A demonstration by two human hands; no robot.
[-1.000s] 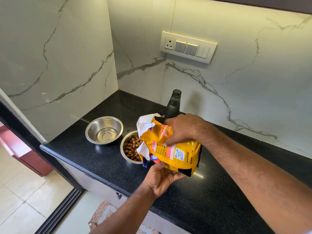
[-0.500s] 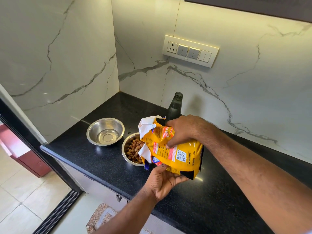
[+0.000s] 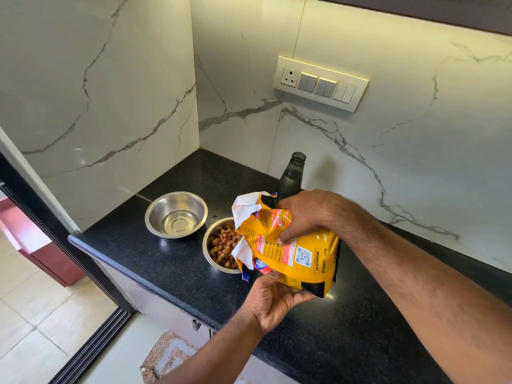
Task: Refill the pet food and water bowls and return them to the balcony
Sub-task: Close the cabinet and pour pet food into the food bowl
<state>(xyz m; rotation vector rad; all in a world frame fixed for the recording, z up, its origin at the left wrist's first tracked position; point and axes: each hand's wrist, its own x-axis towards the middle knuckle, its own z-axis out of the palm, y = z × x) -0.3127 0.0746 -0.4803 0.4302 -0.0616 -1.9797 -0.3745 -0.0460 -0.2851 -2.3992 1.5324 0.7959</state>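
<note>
A yellow pet food bag (image 3: 299, 253) is tipped on its side, its torn white mouth over a steel bowl (image 3: 208, 246) that holds brown kibble (image 3: 223, 249). My right hand (image 3: 307, 214) grips the bag from above, near the mouth. My left hand (image 3: 274, 297) supports it from underneath. A second steel bowl (image 3: 176, 214) sits to the left with a little water at its bottom. A dark open bottle (image 3: 291, 177) stands behind the bag, its lower part hidden.
Both bowls rest on a black granite counter (image 3: 155, 267) in a corner of white marble walls. A switch panel (image 3: 320, 83) is on the back wall. Below lie a patterned mat (image 3: 166, 356) and a sliding door track (image 3: 91, 347).
The bag and both hands stay in nearly the same pose over the kibble bowl. The view has shifted slightly.
</note>
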